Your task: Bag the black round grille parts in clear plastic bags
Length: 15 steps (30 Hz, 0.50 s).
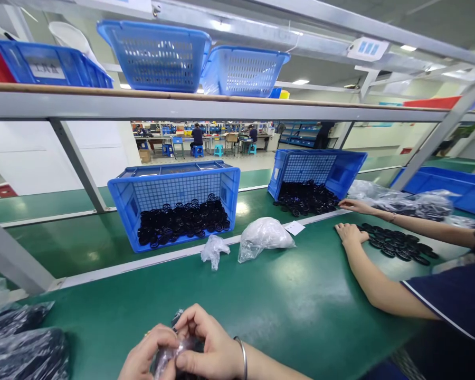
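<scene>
At the bottom middle, my left hand [152,351] and my right hand [208,338] are close together, fingers pinched on a clear plastic bag [164,359]. Dark pieces show through the plastic, mostly hidden by my fingers. A bracelet circles my right wrist. Farther off on the green bench [142,295] lie a small crumpled plastic bag [214,250] and a fuller white plastic bag [266,238]. Behind them a blue crate [122,211] rests on its side, with many round black parts [182,224] heaped inside.
Filled plastic bags [27,348] lie at the left. A co-worker's hands [350,232] reach in from the right, near loose black rings [399,245] and a second tipped blue crate [275,171]. Blue baskets [158,58] stand on the shelf [229,107] above.
</scene>
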{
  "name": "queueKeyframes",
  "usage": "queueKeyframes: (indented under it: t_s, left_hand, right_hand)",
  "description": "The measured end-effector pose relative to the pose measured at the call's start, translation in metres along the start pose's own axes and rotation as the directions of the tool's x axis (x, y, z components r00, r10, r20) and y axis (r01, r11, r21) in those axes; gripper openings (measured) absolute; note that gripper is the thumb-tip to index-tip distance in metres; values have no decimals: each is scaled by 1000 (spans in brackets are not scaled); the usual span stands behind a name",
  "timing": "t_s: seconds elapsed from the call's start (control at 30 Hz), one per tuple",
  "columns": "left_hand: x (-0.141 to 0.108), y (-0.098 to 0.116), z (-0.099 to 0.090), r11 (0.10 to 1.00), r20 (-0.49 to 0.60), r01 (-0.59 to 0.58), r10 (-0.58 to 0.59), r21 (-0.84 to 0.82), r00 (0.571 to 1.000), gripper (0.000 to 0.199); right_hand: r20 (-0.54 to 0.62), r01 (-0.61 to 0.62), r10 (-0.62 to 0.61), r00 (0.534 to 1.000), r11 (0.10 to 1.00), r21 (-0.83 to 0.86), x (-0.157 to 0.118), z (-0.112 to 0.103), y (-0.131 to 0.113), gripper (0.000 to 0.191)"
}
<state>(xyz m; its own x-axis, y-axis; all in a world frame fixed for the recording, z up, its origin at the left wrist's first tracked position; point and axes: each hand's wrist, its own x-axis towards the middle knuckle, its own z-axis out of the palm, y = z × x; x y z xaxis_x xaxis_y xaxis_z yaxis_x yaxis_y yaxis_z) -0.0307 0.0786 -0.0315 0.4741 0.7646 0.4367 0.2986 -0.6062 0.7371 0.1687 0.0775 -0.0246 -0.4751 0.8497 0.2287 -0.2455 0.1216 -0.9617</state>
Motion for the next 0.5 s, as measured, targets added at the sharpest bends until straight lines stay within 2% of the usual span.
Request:
queueKeyframes:
  t_s: [0.03,0.1,0.17,0.27,0.33,0.43,0.5]
  left_hand:
    - [2,-1,-1,988,-45,-114,119,104,992,21]
    - [5,-1,-1,917,-104,-278,318,285,942,26]
    - [5,0,2,855,-146,-333,417,397,897,26]
    - [2,2,8,863,-247,-269,398,427,884,27]
    - [0,4,10,881,-264,-254,375,398,889,29]
    - [0,7,10,868,-260,-275,402,413,878,34]
    - [1,12,9,868,-298,-223,378,444,877,36]
  right_hand:
    - [-20,-6,6,1000,1000,-8,0,0,1,57]
    - [-23,-16,16,1000,1000,-24,1,1,2,59]
    - [13,-26,26,1000,1000,10,1,2,5,61]
    - [27,-61,58,998,989,134,2,4,10,65]
    - [16,-81,80,997,982,168,5,5,11,62]
    - [-27,-88,92,995,989,123,9,5,5,52]
    - [-71,-78,81,994,996,51,11,4,-3,49]
